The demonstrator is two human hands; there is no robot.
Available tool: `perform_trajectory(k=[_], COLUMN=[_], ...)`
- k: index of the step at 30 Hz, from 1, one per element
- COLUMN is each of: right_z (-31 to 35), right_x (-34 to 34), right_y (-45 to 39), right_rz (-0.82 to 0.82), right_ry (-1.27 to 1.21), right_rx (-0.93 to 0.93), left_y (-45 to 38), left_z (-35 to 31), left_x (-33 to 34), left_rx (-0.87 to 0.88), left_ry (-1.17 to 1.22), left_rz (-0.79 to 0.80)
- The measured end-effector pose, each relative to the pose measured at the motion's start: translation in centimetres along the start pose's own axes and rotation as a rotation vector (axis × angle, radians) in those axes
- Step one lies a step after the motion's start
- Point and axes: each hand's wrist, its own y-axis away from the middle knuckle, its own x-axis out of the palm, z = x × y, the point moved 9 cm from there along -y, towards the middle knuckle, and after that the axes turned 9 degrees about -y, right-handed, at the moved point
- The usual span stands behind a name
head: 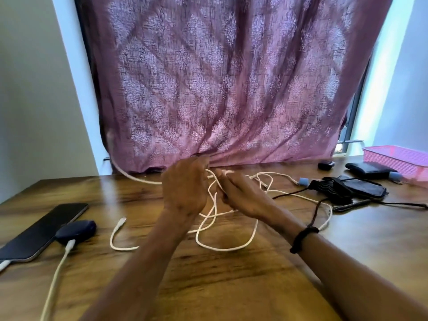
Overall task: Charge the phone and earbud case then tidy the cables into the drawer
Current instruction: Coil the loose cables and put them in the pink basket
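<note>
Both grips are closed on one long white charging cable [222, 247] above the middle of the brown wood-grain tabletop [231, 286]. A strand is pinched near the back by the curled fingers of the left hand [185, 191], seen from the back of the hand. Just beside it, the right hand [240, 196] is curled round further strands, and a black braided band [302, 238] is worn on that wrist. From the two hands the cable is draped down in loose loops onto the tabletop, with one free white plug [122, 221] lying to the left and more cable trailing right.

At the left edge a flat dark phone [42, 230] is laid screen up, with a white plug seated at its near end. Touching its right side, a rounded navy earbud case [76, 230] is set, with a second white cable [55, 279] plugged into it and run toward the near edge.

At the right, a heap of black pouches and cords [347, 186] is seen, then a small black case [326, 164], a black wallet [368, 170] and a pink plastic mesh basket [398, 158]. A mauve patterned curtain [220, 77] is hung behind the tabletop.
</note>
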Motion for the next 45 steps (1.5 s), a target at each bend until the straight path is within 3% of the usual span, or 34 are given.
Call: perform_trajectory(k=[3, 6, 9, 14, 16, 19, 22, 25, 28, 31, 34, 40, 43, 45], right_z=[0.1, 4.4, 7.0, 4.3, 2.8, 1.3, 0.9, 0.0, -0.4, -0.5, 1.3, 1.8, 1.8, 1.7], right_x=[4.3, 5.8, 4.4, -0.8, -3.3, -6.4, -6.8, -5.8, -3.1, 1.4, 3.0, 2.1, 1.1, 0.5], right_y=[1.6, 2.2, 1.9, -0.7, -1.4, -1.4, -0.7, -0.7, -0.9, 0.4, 0.6, 0.5, -0.2, -0.6], right_rz=[0.3, 0.531, 0.524, 0.045, -0.151, -0.402, -0.459, -0.359, -0.097, 0.227, 0.362, 0.32, 0.257, 0.232], right_ry=[-0.649, -1.272, -1.498, -1.473, -1.227, -0.595, -0.058, 0.053, -0.049, -0.498, -0.921, -1.224, -1.386, -1.463], right_rx=[0.358, 0.321, 0.189, -0.004, -0.106, -0.203, -0.254, -0.198, -0.095, 0.24, 0.306, 0.282, 0.21, 0.172], left_y=[0.0, 0.5, 1.0, 1.2, 1.4, 1.5, 1.4, 1.6, 1.3, 0.7, 0.1, -0.6, 0.6, 2.0], left_z=[2.1, 2.1, 0.0, -2.0, -3.0, -3.0, -3.3, -3.8, -3.6, -2.1, -0.4, 0.0, -0.8, -1.7], left_x=[1.3, 2.3, 1.6, 2.1, 1.5, 0.7, 0.0, -1.5, -2.6, -3.2, -2.4, 3.7, 5.6, 6.3], left_rx=[-0.026, 0.01, 0.102, 0.173, 0.249, 0.297, 0.354, 0.443, 0.441, 0.321, 0.167, -0.076, -0.139, -0.128], left_ry=[0.005, -0.046, 0.085, 0.133, 0.162, 0.219, 0.196, 0.213, 0.222, 0.247, 0.385, 1.146, 1.279, 1.238], left_rz=[0.042, 0.132, 0.093, 0.005, -0.054, -0.075, -0.04, -0.093, -0.157, -0.212, -0.152, 0.229, 0.316, 0.351])
